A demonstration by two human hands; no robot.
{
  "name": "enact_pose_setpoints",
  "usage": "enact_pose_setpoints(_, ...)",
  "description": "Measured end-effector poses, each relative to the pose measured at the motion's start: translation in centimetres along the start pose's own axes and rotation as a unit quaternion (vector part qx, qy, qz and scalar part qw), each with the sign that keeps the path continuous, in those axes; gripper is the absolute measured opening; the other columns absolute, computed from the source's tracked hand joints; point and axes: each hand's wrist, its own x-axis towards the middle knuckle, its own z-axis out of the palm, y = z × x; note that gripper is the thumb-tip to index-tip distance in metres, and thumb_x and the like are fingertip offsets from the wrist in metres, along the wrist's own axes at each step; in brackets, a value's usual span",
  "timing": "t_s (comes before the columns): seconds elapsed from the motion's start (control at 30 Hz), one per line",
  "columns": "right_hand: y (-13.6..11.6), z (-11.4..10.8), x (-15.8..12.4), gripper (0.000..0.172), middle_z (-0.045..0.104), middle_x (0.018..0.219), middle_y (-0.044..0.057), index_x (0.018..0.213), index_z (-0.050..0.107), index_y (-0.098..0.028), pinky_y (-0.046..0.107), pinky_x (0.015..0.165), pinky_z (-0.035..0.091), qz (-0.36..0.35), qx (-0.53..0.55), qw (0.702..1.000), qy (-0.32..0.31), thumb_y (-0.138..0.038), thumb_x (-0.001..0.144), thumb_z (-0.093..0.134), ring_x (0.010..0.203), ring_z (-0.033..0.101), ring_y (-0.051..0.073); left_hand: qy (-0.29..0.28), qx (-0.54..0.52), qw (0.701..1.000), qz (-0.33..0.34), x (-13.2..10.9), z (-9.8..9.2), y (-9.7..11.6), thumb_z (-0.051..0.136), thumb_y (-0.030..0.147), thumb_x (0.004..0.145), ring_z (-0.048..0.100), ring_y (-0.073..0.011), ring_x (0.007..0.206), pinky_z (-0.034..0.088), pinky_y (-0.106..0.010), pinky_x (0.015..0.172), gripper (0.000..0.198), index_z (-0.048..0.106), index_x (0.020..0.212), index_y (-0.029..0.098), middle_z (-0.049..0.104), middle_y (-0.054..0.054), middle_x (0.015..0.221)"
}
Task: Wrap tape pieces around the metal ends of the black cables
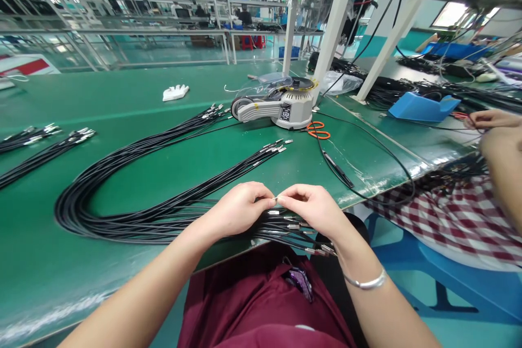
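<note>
Green desk [36,239] with black cable bundle [71,204] laid in a U.

The bundle bends at our left; its near run passes beneath our hands. Beyond it, a grey-white tabletop tape dispenser [302,109] stands near the far cable ends. We keep the left hand [240,209] and right hand [312,206] above the near edge, each closed in a pinch, fingertips almost meeting. Orange-handled scissors [312,129] lie just beside the dispenser base; a slim black tool [337,168] lies nearer us, at right. Metal connectors [293,226] end the near strands, below our right hand. Between both hands' fingertips we grip a small pale piece [276,199]; we cannot identify it.
</note>
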Motion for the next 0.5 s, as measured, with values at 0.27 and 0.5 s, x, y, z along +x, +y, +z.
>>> enact_pose_setpoints(0.27, 0.37, -0.06, 0.01, 0.020, 0.069, 0.073, 0.003, 0.077, 0.068, -0.016, 0.025, 0.063, 0.048, -0.029, -0.001, 1.000, -0.010, -0.035, 0.077, 0.062, 0.067, 0.061, 0.015, -0.013, -0.026, 1.000, 0.003, -0.41, 0.09, -0.51, 0.047, 0.032, 0.086, 0.059, -0.0142, 0.078, 0.042, -0.022, 0.070, 0.025, 0.068, 0.086, 0.020, 0.068, -0.001, 0.085)
enact_pose_setpoints(0.5, 0.88, 0.05, 0.04, 0.017, 0.068, 0.072, 0.001, 0.074, 0.067, -0.018, 0.024, 0.062, 0.046, -0.070, -0.063, 0.996, 0.006, -0.032, 0.080, 0.059, 0.065, 0.059, 0.015, -0.015, 0.016, 0.999, 0.032, -0.48, 0.56, -1.05, 0.045, 0.029, 0.089, 0.057, -0.0140, 0.075, 0.041, -0.022, 0.070, 0.025, 0.066, 0.082, 0.018, 0.064, -0.002, 0.079)
